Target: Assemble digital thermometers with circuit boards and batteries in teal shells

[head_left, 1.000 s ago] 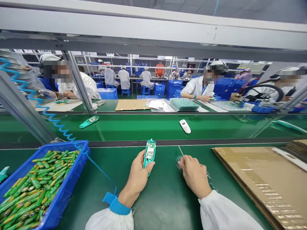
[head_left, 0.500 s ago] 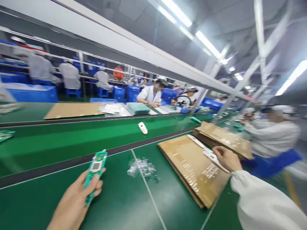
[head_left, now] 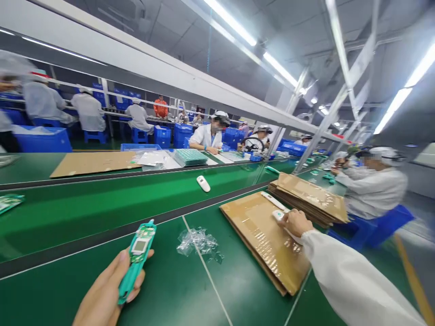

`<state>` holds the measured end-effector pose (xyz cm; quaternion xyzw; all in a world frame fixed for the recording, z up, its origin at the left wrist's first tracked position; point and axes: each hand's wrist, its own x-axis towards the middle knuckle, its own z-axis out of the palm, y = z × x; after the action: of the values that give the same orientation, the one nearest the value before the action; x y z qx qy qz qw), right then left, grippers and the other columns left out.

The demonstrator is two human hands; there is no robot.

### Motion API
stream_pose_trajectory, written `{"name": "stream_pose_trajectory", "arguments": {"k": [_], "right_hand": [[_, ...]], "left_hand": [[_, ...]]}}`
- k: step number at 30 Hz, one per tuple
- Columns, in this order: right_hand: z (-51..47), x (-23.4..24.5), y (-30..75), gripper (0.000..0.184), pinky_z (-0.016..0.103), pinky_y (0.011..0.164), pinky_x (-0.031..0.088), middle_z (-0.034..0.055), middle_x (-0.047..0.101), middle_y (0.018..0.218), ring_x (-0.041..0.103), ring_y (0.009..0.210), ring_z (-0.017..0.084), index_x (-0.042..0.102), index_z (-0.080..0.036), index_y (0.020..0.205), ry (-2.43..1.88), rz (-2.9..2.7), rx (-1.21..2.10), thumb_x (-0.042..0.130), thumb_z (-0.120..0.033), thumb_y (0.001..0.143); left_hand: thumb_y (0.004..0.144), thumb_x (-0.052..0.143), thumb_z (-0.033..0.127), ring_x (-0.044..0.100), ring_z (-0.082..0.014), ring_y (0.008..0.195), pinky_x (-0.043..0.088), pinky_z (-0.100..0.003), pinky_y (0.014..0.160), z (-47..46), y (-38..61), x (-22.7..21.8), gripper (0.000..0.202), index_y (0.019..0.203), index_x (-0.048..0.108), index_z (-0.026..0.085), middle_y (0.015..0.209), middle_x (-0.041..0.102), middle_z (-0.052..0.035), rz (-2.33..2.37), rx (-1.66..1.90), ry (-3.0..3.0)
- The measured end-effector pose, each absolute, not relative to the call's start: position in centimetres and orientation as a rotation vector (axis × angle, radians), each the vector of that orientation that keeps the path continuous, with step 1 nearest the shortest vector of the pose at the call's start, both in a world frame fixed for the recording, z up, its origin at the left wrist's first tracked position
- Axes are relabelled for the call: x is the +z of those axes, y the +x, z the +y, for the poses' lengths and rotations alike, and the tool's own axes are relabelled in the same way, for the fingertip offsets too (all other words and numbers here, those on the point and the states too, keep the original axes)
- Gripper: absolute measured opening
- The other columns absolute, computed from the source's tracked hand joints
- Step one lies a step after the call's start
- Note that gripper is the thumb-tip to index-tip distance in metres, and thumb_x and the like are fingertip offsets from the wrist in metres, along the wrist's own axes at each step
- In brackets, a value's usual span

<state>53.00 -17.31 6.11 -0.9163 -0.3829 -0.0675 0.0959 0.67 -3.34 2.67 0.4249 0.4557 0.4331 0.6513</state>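
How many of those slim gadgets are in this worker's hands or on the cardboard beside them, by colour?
Green: 1, the green gadget in the left hand
White: 2, one white gadget at the right hand, another white gadget on the cardboard sheet
Total: 3

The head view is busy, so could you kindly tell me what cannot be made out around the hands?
All in the head view:
- green device: markings too small to read; its back hidden by the left hand
- left hand: wrist cut off by the bottom edge
- white device: partly hidden by the right hand
- co-worker's hands: small and blurred
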Motion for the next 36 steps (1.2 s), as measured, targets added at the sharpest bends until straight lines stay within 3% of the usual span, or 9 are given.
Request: {"name": "stream_pose_trajectory", "arguments": {"k": [4,7,9,13,16,23,31,36], "right_hand": [[-12.0,6.9,46.6,0.047,0.026,0.063,0.038,0.0087,0.062,0.071,0.055,0.063,0.015,0.069,-0.014,0.077,-2.490,-1.338,0.154,0.054,-0.058,0.083],[-8.0,6.2,37.2,0.054,0.027,0.068,0.044,0.0080,0.065,0.079,0.058,0.073,0.016,0.065,-0.014,0.080,-1.988,-1.335,0.516,0.057,-0.068,0.079],[-6.2,5.3,29.5,0.053,0.029,0.077,0.051,0.0098,0.066,0.098,0.062,0.090,0.018,0.063,-0.015,0.091,-1.587,-1.193,0.916,0.064,-0.066,0.077],[-4.2,2.9,17.3,0.050,0.036,0.092,0.054,0.0074,0.068,0.101,0.066,0.095,0.016,0.051,-0.017,0.096,-1.101,-0.907,1.379,0.076,-0.054,0.073],[-3.7,1.6,14.0,0.054,0.040,0.098,0.053,0.0085,0.068,0.107,0.068,0.096,0.016,0.048,-0.017,0.108,-0.962,-0.826,1.420,0.076,-0.051,0.076],[-4.3,0.8,14.9,0.060,0.041,0.100,0.053,0.0104,0.066,0.117,0.068,0.103,0.020,0.049,-0.019,0.119,-0.878,-0.817,1.469,0.078,-0.049,0.075],[-3.8,-0.7,15.7,0.067,0.044,0.108,0.047,0.0124,0.066,0.119,0.068,0.106,0.022,0.052,-0.018,0.126,-0.884,-0.861,1.425,0.080,-0.048,0.073],[-3.7,-0.6,15.9,0.066,0.043,0.108,0.047,0.0114,0.065,0.121,0.067,0.107,0.021,0.054,-0.019,0.126,-0.852,-0.878,1.429,0.079,-0.049,0.073]], "left_hand": [[0.074,0.065,0.071,0.046,-0.0110,0.052,0.036,-0.024,0.047,-3.6,1.2,3.2,0.078,0.129,0.061,0.016,0.085,0.070,-0.0079,0.932,0.955,0.928],[0.076,0.068,0.064,0.057,-0.0142,0.064,0.042,-0.026,0.055,-3.3,1.2,2.6,0.076,0.134,0.057,0.016,0.104,0.072,-0.0145,0.954,0.996,1.001],[0.079,0.068,0.060,0.063,-0.0178,0.077,0.046,-0.028,0.064,-3.3,1.0,2.1,0.070,0.135,0.057,0.019,0.109,0.073,-0.0139,1.028,1.037,1.114],[0.090,0.058,0.051,0.064,-0.0256,0.110,0.048,-0.034,0.089,-3.5,0.4,1.7,0.051,0.135,0.060,0.027,0.127,0.069,-0.0075,1.185,1.112,1.486],[0.096,0.049,0.042,0.057,-0.0255,0.126,0.042,-0.035,0.104,-3.6,0.2,1.6,0.043,0.136,0.059,0.031,0.137,0.063,-0.0028,1.261,1.129,1.723],[0.096,0.049,0.043,0.052,-0.0271,0.131,0.037,-0.041,0.110,-3.7,0.6,1.2,0.046,0.140,0.056,0.029,0.140,0.061,-0.0046,1.325,1.067,1.709],[0.094,0.054,0.045,0.060,-0.0259,0.124,0.044,-0.038,0.107,-3.9,0.9,1.7,0.049,0.141,0.055,0.030,0.140,0.062,-0.0032,1.172,0.994,1.643],[0.093,0.057,0.045,0.061,-0.0261,0.123,0.050,-0.035,0.100,-3.7,1.1,1.2,0.046,0.135,0.059,0.026,0.137,0.063,-0.0069,1.115,1.037,1.545]]}}
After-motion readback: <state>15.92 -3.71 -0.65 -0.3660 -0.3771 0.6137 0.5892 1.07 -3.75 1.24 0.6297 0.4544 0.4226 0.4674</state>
